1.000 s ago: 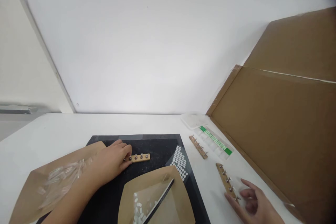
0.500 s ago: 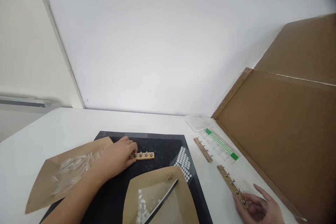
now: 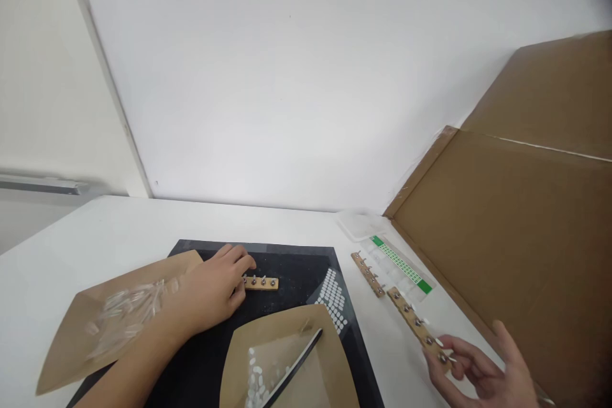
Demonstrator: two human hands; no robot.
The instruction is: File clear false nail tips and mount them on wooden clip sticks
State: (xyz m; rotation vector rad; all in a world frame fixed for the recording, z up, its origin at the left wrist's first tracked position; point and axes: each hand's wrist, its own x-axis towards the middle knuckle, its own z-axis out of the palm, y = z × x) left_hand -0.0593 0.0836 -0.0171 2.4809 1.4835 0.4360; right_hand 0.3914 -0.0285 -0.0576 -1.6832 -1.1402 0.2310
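My left hand [image 3: 213, 290] rests over the left end of a wooden strip with a row of metal studs [image 3: 262, 283], on a black mat. Its thumb and forefinger stand apart on either side of that end, which they partly hide. At the lower right, my right hand [image 3: 482, 373] grips the near end of a second studded wooden strip [image 3: 415, 324] between thumb and fingers. This strip is tilted, its far end pointing up and left. Another studded wooden strip [image 3: 368, 274] lies on the white table just beyond it.
A brown tray [image 3: 62, 338] of clear tubes sits at left. Nearer is another brown tray [image 3: 335, 363] with white pellets and black-and-white tweezers [image 3: 299, 363]. White pieces [image 3: 332, 299] lie in rows on the mat [image 3: 282, 261]. A green-ended plastic case [image 3: 401, 264] lies near the cardboard [image 3: 526, 217].
My right hand has raised its strip slightly, moving the far end up and left. The left hand's fingers have spread from the strip on the mat.
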